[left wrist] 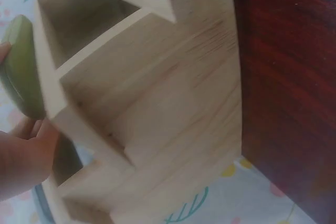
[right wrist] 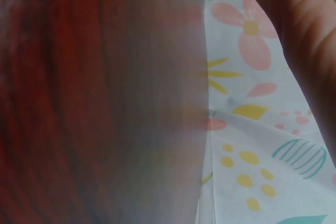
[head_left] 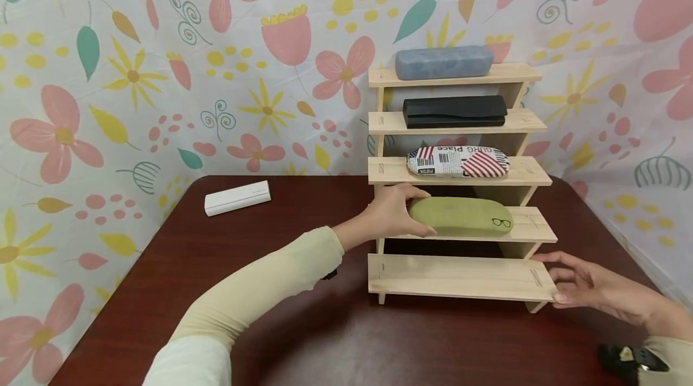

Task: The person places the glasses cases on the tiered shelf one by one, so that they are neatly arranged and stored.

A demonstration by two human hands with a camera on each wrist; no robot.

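Observation:
My left hand [head_left: 391, 211] grips the left end of a green glasses case [head_left: 462, 216], thumb in front and fingers behind. The case, marked with a small spectacles print, is at the second tier from the bottom of a wooden stepped rack [head_left: 455, 278]. In the left wrist view, the green case [left wrist: 25, 72] shows beside the rack's side panel [left wrist: 178, 72]. My right hand [head_left: 601, 287] holds the right end of the lowest tier, thumb at the front corner. Only part of that hand [right wrist: 310, 40] enters the right wrist view.
Higher tiers hold a newspaper-print glasses case [head_left: 457, 162], a black case [head_left: 455, 112] and a blue case [head_left: 444, 62]. A white case [head_left: 237, 198] lies far left on the dark red table [head_left: 303, 338]. Floral cloth [head_left: 162, 73] hangs behind.

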